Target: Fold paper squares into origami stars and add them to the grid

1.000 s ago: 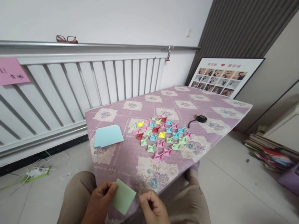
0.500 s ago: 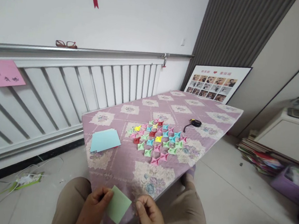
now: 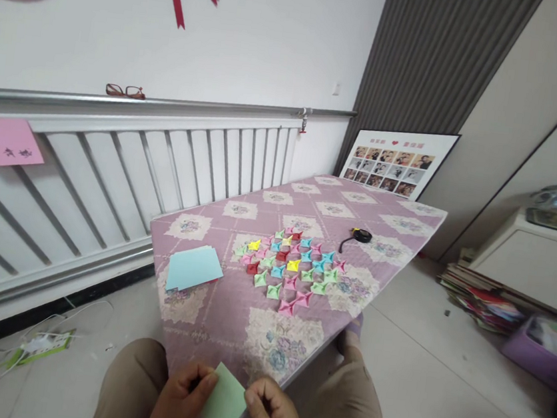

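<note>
A square of light green paper is held low over the near end of the table. My left hand pinches its left corner between thumb and fingers. At the opposite corner, the thumb and fingertips of my right hand are closed on the paper's edge. Beyond my hands, many small folded paper pieces in pink, green, blue, yellow and red stand grouped on the tablecloth. To their left lies a stack of light blue paper sheets, with a bit of red showing beneath.
The table has a purple floral cloth. A black tape measure lies behind the folded pieces at the right. A white radiator runs along the left, a photo board leans at the back, and a power strip lies on the floor.
My right hand has come in to the green paper's right corner and closed on it. The view has tilted slightly up, and the green paper sits a little lower and further right.
</note>
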Demonstrator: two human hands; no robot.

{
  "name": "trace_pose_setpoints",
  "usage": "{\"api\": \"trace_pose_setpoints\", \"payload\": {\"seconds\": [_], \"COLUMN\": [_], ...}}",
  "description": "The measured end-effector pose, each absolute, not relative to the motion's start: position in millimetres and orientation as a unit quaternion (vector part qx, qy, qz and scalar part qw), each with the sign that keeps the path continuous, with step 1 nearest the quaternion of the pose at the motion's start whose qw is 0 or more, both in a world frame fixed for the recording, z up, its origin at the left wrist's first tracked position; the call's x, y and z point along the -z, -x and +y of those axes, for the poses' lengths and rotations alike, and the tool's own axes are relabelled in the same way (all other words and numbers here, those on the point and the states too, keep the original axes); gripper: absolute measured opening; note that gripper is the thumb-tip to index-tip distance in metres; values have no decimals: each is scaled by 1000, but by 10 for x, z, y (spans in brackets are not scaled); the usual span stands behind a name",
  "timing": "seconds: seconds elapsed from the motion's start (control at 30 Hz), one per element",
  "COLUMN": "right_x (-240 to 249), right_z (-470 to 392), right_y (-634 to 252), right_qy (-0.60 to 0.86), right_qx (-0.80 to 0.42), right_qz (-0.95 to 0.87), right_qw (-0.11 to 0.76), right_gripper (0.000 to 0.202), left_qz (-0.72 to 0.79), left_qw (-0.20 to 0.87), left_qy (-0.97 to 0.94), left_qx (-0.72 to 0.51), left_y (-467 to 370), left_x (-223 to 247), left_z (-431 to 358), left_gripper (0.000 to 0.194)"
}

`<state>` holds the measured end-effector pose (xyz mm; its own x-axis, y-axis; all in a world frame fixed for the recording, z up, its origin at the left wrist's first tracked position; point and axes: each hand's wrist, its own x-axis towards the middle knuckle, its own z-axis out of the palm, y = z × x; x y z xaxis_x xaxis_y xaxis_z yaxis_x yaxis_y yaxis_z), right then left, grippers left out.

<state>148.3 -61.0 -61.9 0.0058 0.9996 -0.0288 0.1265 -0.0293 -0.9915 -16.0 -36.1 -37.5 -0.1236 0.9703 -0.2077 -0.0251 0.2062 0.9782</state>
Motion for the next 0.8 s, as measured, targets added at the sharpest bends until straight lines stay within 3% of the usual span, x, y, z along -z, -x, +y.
{"api": "trace_pose_setpoints", "payload": {"seconds": [0.23,0.5,0.6,0.8], "right_x": [605,596,590,556], "right_z": [-619,-612,-619,-644], "right_y": [-1462,-1451,-1401,-1393], "right_qy": [539,547,545,532], "right_qx": [-469,-492,-504,-515], "right_qz": [-536,-400,-369,-382], "right_qw": [449,546,559,553], "right_gripper": [31,43,48,45], "left_qz": [530,468,508,521], "left_qw": [539,646,663,660], "left_qy": [-480,-402,-379,-346], "left_qx": [-445,-449,-399,-415], "left_y": [230,16,-128,-136], "left_x": [475,649,790,877], "left_z": [-360,-454,-547,-520], "left_gripper": [40,61,55,51]}}
